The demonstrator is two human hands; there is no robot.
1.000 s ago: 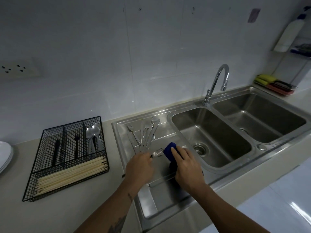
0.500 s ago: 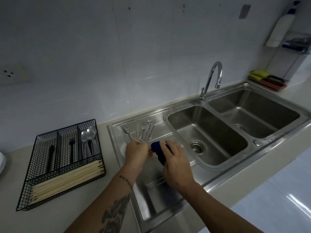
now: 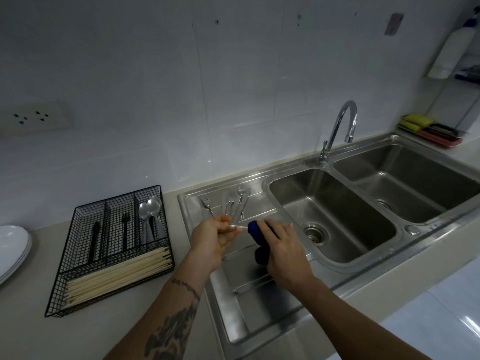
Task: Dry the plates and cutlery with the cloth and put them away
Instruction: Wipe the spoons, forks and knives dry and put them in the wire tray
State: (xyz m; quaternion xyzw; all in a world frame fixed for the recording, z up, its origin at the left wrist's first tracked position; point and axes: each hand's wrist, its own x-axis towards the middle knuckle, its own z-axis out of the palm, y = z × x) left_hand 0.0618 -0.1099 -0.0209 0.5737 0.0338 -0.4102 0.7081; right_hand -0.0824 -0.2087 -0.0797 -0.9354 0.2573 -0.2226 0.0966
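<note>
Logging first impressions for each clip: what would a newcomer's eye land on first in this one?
The two hands over the drainboard draw the eye: the left hand pinches a piece of cutlery whose far end is wrapped in the blue cloth gripped by the right hand. Behind them more cutlery lies on the steel drainboard. On the counter to the left sits a black wire organizer with spoons and pale chopsticks.

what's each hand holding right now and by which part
The left hand pinches a metal utensil by one end; which piece it is cannot be told. The right hand grips the bunched blue cloth, wrapped over the utensil's other end.
</note>
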